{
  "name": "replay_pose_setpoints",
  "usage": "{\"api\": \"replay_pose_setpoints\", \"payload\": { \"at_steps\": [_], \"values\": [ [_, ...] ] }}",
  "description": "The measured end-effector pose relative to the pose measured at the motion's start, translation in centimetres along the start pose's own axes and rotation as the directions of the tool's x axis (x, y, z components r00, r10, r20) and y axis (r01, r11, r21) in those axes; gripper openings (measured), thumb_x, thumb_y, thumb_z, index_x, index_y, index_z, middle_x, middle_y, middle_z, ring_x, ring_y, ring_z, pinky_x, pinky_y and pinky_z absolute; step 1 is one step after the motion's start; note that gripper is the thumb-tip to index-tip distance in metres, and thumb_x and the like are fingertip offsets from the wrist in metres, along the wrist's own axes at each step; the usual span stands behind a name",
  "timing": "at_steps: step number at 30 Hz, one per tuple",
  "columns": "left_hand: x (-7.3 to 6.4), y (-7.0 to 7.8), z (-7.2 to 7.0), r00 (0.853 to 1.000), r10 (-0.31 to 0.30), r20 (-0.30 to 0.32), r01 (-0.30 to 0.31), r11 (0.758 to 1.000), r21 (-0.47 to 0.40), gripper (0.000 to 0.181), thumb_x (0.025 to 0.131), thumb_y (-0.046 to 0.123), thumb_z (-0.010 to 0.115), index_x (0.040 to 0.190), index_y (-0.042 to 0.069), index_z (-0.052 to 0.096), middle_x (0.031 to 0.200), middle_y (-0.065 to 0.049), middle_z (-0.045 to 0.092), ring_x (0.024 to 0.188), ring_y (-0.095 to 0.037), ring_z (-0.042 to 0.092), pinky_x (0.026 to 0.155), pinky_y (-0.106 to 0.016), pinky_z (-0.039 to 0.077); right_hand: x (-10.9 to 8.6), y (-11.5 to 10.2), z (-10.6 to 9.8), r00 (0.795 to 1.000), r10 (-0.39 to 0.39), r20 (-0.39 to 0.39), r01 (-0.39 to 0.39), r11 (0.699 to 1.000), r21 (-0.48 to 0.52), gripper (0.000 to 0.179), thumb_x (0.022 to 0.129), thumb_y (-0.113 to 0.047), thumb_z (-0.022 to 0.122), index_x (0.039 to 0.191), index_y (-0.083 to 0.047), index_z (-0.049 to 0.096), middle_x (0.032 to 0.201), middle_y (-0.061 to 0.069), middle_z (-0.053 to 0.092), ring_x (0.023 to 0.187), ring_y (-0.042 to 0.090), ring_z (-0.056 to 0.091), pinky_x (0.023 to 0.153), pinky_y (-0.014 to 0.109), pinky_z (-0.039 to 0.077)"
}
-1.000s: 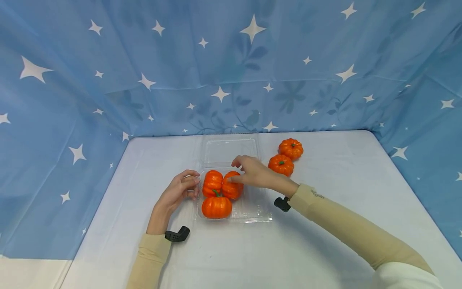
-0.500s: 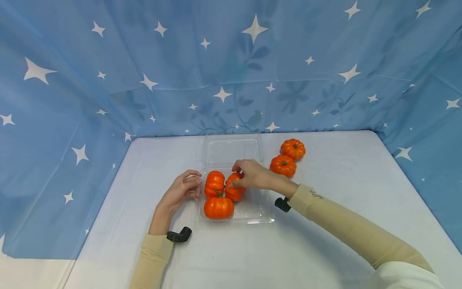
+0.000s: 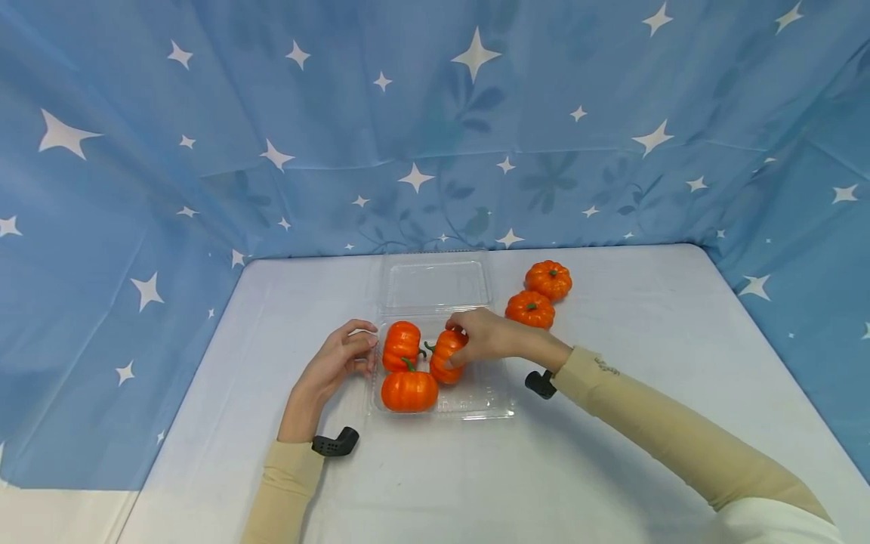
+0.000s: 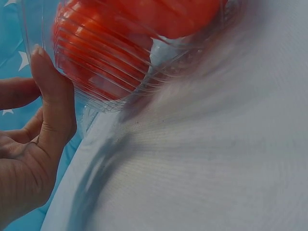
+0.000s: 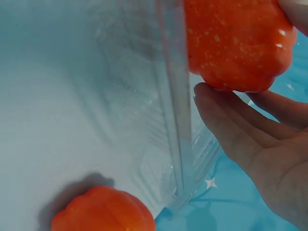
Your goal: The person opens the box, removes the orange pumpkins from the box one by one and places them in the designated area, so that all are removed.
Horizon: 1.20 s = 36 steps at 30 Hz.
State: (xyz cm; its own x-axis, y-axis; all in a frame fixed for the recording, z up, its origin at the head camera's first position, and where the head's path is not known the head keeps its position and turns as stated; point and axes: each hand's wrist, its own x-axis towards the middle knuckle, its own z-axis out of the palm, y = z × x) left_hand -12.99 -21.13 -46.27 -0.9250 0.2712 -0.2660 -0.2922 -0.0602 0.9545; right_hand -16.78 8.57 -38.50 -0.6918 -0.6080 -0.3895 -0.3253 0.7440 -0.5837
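Note:
My right hand (image 3: 485, 335) grips an orange toy pumpkin (image 3: 447, 357) inside a clear plastic clamshell box (image 3: 485, 389), its green stem pointing left. In the right wrist view, fingertips press the underside of this pumpkin (image 5: 238, 43) while another digit lies at its upper right. Two more pumpkins share the box: one at the back left (image 3: 402, 346) and one at the front (image 3: 409, 392). My left hand (image 3: 337, 353) stays at the box's left rim, fingers loosely bent. In the left wrist view, one fingertip (image 4: 39, 53) touches the clear wall.
Behind the box, its hinged lid (image 3: 435, 283) lies folded back on the white table (image 3: 612, 317). To the right are two other pumpkins, one farther back (image 3: 548, 280) and one nearer (image 3: 529, 309), side by side. A blue starry curtain (image 3: 435, 128) surrounds the table.
My right hand has closed round the pumpkin and shifted slightly right and nearer. The pumpkin has turned, so its stem now shows on the left. My left hand stays put.

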Motion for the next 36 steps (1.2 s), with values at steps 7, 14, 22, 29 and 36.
{"api": "replay_pose_setpoints", "payload": {
  "at_steps": [7, 14, 22, 29, 36],
  "values": [
    [0.0, -0.1, -0.2, 1.000, 0.003, -0.003, -0.003, 1.000, -0.003, 0.030, 0.104, 0.008, 0.055, 0.129, -0.002, 0.043, 0.073, -0.002, 0.061, 0.061, -0.014, 0.057, 0.055, -0.024, 0.054, -0.3, 0.4, 0.0, 0.999, 0.020, 0.034, -0.019, 1.000, -0.013, 0.067, 0.085, -0.028, 0.083, 0.139, 0.000, 0.056, 0.127, 0.009, 0.066, 0.113, 0.023, 0.060, 0.101, 0.040, 0.055],
    [0.1, -0.2, -0.2, 1.000, 0.003, -0.002, -0.003, 1.000, -0.001, 0.031, 0.104, 0.008, 0.055, 0.130, -0.004, 0.043, 0.073, -0.002, 0.061, 0.061, -0.015, 0.057, 0.054, -0.025, 0.053, -1.0, 0.8, 0.2, 0.997, 0.012, 0.073, -0.009, 0.999, -0.051, 0.071, 0.083, -0.028, 0.086, 0.142, -0.002, 0.055, 0.130, 0.008, 0.065, 0.115, 0.023, 0.059, 0.105, 0.043, 0.052],
    [0.1, -0.3, -0.3, 1.000, 0.002, -0.002, -0.002, 1.000, -0.008, 0.030, 0.104, 0.008, 0.054, 0.130, -0.003, 0.043, 0.073, -0.003, 0.061, 0.061, -0.015, 0.057, 0.054, -0.025, 0.054, -1.6, 1.5, 0.9, 0.999, -0.053, 0.007, 0.053, 0.998, -0.029, 0.069, 0.081, -0.024, 0.087, 0.139, -0.001, 0.057, 0.130, 0.008, 0.065, 0.116, 0.022, 0.059, 0.104, 0.043, 0.053],
    [0.1, -0.2, -0.3, 1.000, 0.001, 0.008, -0.001, 1.000, -0.009, 0.032, 0.104, 0.009, 0.055, 0.131, -0.004, 0.042, 0.073, -0.003, 0.061, 0.061, -0.014, 0.058, 0.055, -0.025, 0.054, -2.3, 1.9, 1.6, 0.993, -0.092, -0.069, 0.092, 0.996, -0.001, 0.068, 0.082, -0.023, 0.086, 0.140, -0.003, 0.056, 0.134, 0.008, 0.064, 0.121, 0.025, 0.059, 0.106, 0.044, 0.052],
    [0.1, -0.2, -0.3, 1.000, 0.000, 0.010, 0.000, 1.000, 0.000, 0.032, 0.104, 0.008, 0.055, 0.130, -0.004, 0.042, 0.073, -0.003, 0.061, 0.060, -0.014, 0.058, 0.054, -0.025, 0.054, -3.2, 2.6, 2.2, 0.978, -0.145, -0.149, 0.150, 0.989, 0.019, 0.069, 0.083, -0.024, 0.087, 0.141, -0.004, 0.056, 0.135, 0.007, 0.065, 0.121, 0.025, 0.061, 0.104, 0.044, 0.054]
  ]
}}
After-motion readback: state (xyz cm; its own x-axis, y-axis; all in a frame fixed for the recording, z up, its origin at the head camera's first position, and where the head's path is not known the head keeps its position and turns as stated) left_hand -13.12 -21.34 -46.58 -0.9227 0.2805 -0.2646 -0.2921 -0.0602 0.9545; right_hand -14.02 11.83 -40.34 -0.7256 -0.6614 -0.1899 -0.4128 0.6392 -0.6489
